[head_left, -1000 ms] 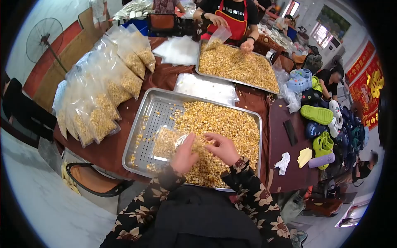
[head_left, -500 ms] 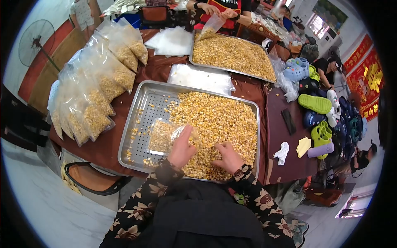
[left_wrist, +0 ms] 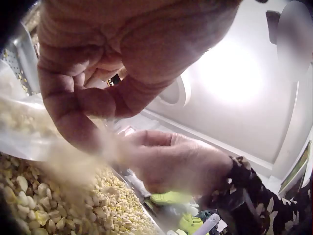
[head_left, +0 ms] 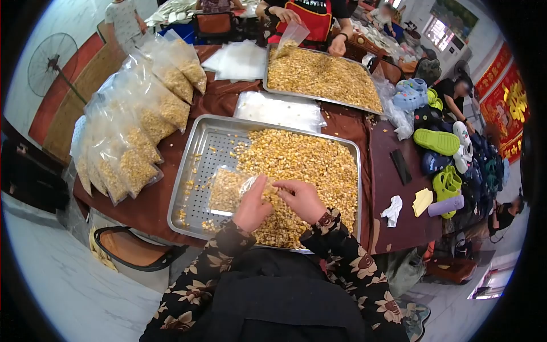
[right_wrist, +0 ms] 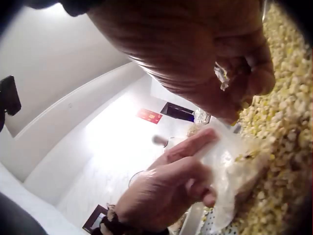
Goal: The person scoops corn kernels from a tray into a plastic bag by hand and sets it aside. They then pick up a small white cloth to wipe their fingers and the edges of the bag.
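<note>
A clear bag of kernels (head_left: 224, 192) lies in the left part of the steel tray (head_left: 176, 196), its mouth toward the right. My left hand (head_left: 253, 208) grips the bag near its mouth; the right wrist view shows the left hand (right_wrist: 168, 188) pinching the plastic (right_wrist: 222, 166). My right hand (head_left: 305, 199) is at the bag's mouth above the loose kernels (head_left: 313, 159), its fingers curled. In the right wrist view the right hand (right_wrist: 195, 54) has bent fingers by the opening; whether kernels are in them is hard to tell.
Filled bags (head_left: 137, 154) stand at the left. Flat empty bags (head_left: 279, 111) lie behind the tray. Across the table, a person in a red apron (head_left: 305, 20) works at a second tray (head_left: 322, 77). Clogs (head_left: 436, 141), a white tissue (head_left: 392, 211) and a purple roll (head_left: 446, 206) are at the right.
My right hand has moved from the kernels up and left to the bag's mouth. My left hand has kept its grip on the bag. The person opposite has separated their hands.
</note>
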